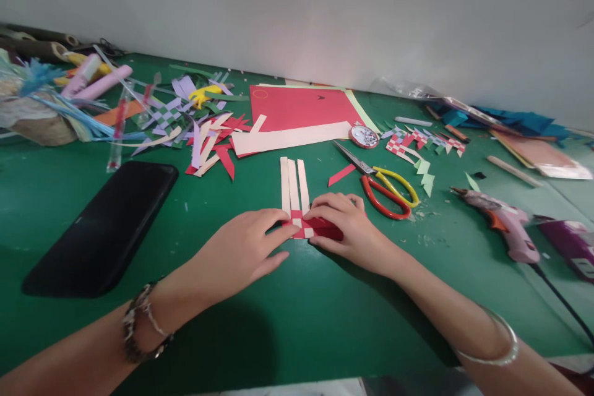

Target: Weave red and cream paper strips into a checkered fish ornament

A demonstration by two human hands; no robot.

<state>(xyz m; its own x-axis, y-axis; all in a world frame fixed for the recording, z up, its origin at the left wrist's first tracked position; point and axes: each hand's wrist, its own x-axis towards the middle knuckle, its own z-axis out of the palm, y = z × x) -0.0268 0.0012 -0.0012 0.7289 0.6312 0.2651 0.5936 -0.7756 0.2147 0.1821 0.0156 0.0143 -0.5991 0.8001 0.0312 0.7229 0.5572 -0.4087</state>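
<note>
Three cream paper strips [293,184] lie side by side on the green table [297,322], woven at their near end with red paper strips [325,227]. My left hand [241,250] rests at the left of the weave, fingers pressed together, fingertips on its left edge. My right hand [352,226] covers the right side of the weave, fingers curled down, pinching the red strips.
A black phone [104,226] lies at the left. Red and yellow scissors [383,189] sit just right of my hands, a pink glue gun [503,226] farther right. Red and cream sheets [297,117], paper scraps [204,136] and woven pieces [417,145] fill the back.
</note>
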